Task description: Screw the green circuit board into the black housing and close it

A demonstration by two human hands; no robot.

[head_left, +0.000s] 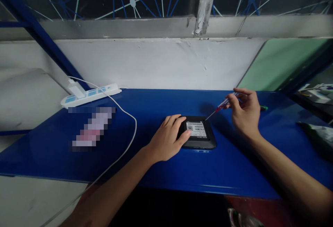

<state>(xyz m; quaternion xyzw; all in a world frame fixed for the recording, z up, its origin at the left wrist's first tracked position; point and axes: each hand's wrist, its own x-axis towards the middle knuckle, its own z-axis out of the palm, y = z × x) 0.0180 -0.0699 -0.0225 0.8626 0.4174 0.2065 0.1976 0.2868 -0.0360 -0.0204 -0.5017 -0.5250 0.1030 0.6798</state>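
Observation:
A flat black device with rounded corners and a white printed label lies on the blue table. My left hand grips it at its left side, with the fingers over the far left corner and the thumb on the label's edge. In my right hand is a screwdriver with a clear and red handle, pinched between thumb and fingers. Its thin shaft slants down to the left, and the tip is at the far right corner of the device. Whether the tip sits in a screw is too small to tell.
A white power strip with a plugged-in charger stands at the back left, and its white cable crosses the blue table. A pixelated object lies left. A green-tipped item is partly behind my right hand. A dark packet lies right.

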